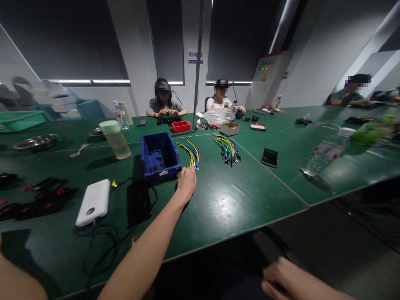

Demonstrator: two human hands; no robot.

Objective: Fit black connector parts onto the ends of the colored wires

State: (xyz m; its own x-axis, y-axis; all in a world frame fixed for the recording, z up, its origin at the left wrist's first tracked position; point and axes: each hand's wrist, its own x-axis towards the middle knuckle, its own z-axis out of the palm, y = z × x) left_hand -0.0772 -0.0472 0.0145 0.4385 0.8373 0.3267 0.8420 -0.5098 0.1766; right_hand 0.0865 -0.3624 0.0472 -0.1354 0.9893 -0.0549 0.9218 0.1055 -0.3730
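My left hand reaches over the green table beside the blue bin, its fingers drawn together at the near ends of a small bundle of yellow and blue wires. Ring terminals show on some wire ends at the fingertips; what the fingers hold, if anything, is hidden. Inside the blue bin lie several small black pieces. To the right, a larger fan of wires in yellow, green, blue and other colours rests on the table. My right hand, slightly blurred, is low in front of the table edge with curled fingers; its contents cannot be made out.
On the left are a white power bank with cables, a black phone and a tumbler. A phone and a water bottle are on the right. Two people sit opposite, near a red tray and a cardboard box.
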